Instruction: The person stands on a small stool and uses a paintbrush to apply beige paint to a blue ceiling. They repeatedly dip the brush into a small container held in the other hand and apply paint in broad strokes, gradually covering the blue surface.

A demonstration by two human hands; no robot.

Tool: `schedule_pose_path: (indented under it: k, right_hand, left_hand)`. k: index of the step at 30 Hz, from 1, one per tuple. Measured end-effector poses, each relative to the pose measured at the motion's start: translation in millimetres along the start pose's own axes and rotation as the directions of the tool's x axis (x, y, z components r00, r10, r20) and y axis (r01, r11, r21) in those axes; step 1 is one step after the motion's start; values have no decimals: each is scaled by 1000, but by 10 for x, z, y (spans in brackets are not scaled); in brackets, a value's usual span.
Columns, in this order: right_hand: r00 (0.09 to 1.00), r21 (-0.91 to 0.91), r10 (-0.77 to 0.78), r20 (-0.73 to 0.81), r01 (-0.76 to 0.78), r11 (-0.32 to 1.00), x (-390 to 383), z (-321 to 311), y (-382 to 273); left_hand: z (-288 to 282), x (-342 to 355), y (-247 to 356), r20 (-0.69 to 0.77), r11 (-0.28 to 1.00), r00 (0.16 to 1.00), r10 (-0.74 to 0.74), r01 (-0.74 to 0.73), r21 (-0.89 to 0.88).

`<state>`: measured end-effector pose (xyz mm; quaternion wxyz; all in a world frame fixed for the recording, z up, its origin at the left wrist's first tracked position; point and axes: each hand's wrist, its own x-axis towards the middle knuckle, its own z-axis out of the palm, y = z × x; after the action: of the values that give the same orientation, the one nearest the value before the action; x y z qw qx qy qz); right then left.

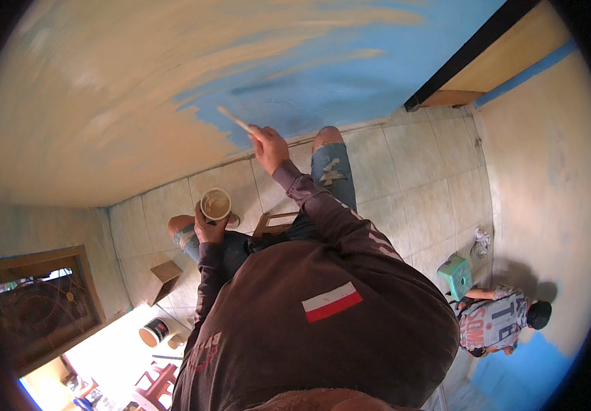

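Observation:
My right hand (270, 145) is closed round a slim light-coloured paintbrush (235, 119), angled up-left against the wall (104, 103), which is streaked with beige paint over blue; I cannot tell whether the tip touches it. My left hand (208, 231), lower and to the left, grips a white tub (207, 194) of beige paint, held upright with its top open. My knees, in torn jeans, are near the foot of that wall, and a wooden frame (264, 226) shows between my legs, partly hidden by my body.
Another person (500, 318) in a patterned shirt and dark cap is by the right wall, beside a green stool (455, 275). At lower left are a wooden box (166, 272), a bucket (153, 332), red plastic stools (156, 383) and a dark panel (39, 305). A black-edged doorway (446, 75) is at upper right.

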<state>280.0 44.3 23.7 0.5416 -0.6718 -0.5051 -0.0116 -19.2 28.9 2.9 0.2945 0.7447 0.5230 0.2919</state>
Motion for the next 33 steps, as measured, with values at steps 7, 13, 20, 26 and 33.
schedule_pose_path:
  k: [7, 13, 20, 26, 33]
  right_hand:
    - [989, 57, 6, 146, -14, 998, 529, -25, 626]
    - [994, -181, 56, 90, -39, 983, 830, -751, 1166]
    - [991, -260, 114, -67, -127, 957, 695, -1436, 1497]
    - [983, -401, 81, -165, -142, 905, 641, -1977, 1808]
    - [929, -524, 103, -355, -289, 801, 517, -2565, 2021]
  left_hand:
    - [-30, 15, 60, 9, 999, 999, -35, 35, -34]
    - [8, 2, -13, -39, 1000, 999, -2, 1, -23]
    - [15, -2, -38, -13, 999, 999, -36, 36, 5]
    - [6, 50, -65, 1, 1000, 1000, 25, -25, 14]
    - [11, 65, 89, 23, 996, 1000, -1, -1, 87]
